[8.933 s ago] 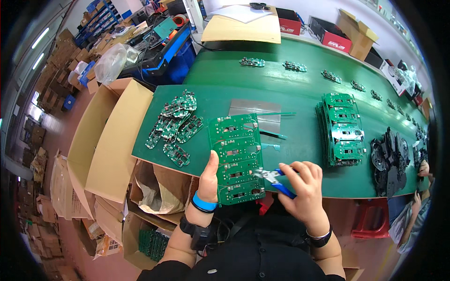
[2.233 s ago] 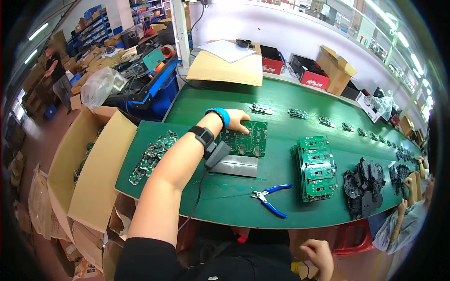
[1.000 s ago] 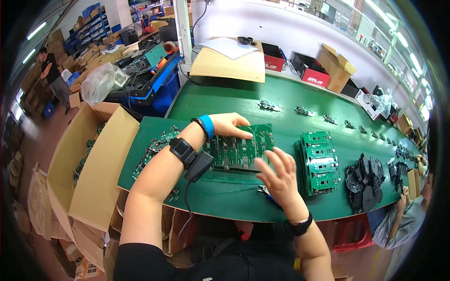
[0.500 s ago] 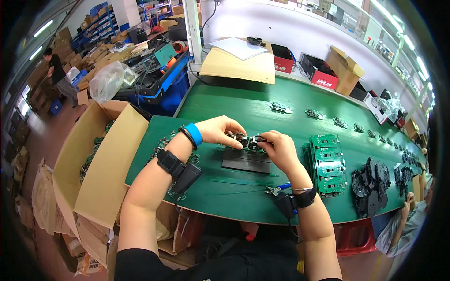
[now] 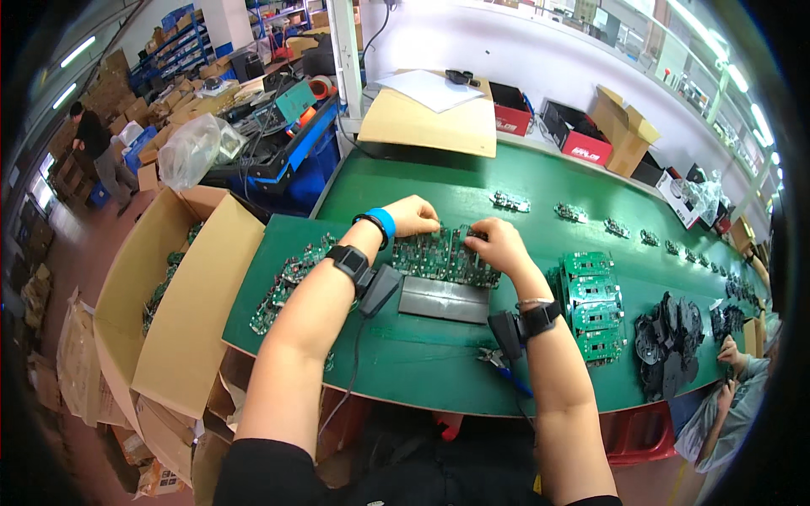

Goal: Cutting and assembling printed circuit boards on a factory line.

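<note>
A green circuit board panel (image 5: 439, 260), crowded with small parts, is just behind a dark rectangular block (image 5: 444, 300) on the green table. My left hand (image 5: 411, 217) pinches the panel's far edge near its middle, thumb and fingers closed. Over the panel's right part, my right hand (image 5: 499, 244) is closed on the same far edge; its fingertips partly hide the board. Whether the panel rests on the block's rear edge or on the table, I cannot tell. Blue-handled cutters (image 5: 504, 368) lie in front of my right wrist.
Loose circuit boards (image 5: 291, 287) are heaped left of my hands. At right stand a stack of green boards (image 5: 592, 308) and a pile of black plastic parts (image 5: 668, 346). Board pieces (image 5: 570, 212) line the far strip. An open cardboard box (image 5: 181, 329) flanks the table; a co-worker's hands (image 5: 730, 371) are far right.
The panel was tilted nearly edge-on above the block; now its component side shows behind the block. Both hands have moved slightly away from me, the left arm also rightward.
</note>
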Tool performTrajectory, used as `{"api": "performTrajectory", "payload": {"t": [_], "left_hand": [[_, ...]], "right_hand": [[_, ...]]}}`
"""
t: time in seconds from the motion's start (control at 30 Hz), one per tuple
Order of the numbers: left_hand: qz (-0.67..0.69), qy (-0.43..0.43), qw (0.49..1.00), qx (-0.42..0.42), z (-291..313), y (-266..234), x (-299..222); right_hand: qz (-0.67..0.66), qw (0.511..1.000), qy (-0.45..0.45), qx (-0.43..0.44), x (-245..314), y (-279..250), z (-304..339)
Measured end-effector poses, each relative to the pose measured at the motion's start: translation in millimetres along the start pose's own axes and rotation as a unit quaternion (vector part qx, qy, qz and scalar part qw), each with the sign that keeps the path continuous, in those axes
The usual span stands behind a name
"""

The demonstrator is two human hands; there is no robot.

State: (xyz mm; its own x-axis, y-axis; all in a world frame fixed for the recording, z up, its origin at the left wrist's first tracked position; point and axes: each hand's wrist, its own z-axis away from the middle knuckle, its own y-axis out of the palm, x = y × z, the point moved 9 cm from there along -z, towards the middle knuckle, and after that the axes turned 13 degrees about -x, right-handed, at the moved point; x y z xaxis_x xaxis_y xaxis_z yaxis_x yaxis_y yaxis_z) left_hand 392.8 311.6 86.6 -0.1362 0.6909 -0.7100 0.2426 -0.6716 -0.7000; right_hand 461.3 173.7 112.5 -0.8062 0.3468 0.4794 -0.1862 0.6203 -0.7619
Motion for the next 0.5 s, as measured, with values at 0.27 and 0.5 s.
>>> {"api": "performTrajectory", "payload": {"t": [0.27,0.5], "left_hand": [[0.091,-0.143,0.984,-0.05,-6,-20,42],[0.345,-0.194,0.896,-0.204,-24,-58,65]], "right_hand": [[-0.18,0.98,0.07,0.039,3,-13,8],[-0.175,0.957,-0.203,-0.111,81,-87,77]]}}
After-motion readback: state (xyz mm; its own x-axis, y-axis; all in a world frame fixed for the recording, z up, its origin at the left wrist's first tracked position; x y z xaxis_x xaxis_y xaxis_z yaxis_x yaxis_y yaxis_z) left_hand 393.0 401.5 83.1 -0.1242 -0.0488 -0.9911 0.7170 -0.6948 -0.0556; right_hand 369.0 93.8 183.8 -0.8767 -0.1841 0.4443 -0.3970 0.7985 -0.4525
